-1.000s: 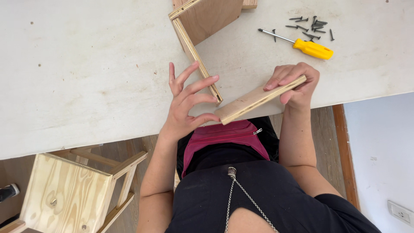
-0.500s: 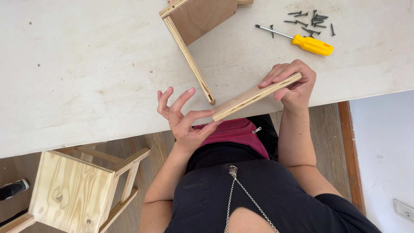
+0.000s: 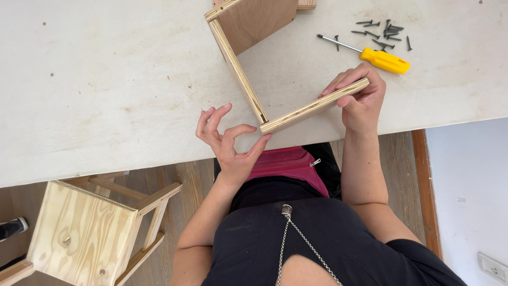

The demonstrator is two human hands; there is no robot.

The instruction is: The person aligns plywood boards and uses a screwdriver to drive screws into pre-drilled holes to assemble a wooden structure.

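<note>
My right hand grips the right end of a plywood board standing on edge near the front of the white table. The board's left end meets the corner of a second upright plywood panel, part of a partly built wooden box. My left hand has its fingers spread, and its index fingertip touches the lower corner where the two boards meet. It holds nothing.
A yellow-handled screwdriver and several dark screws lie on the table at the upper right. A pale wooden stool stands on the plank floor at lower left. A white wall with a socket is at right.
My left hand slid down and left from over the joint to just below it. The board in my right hand shifted slightly so its end sits against the upright panel.
</note>
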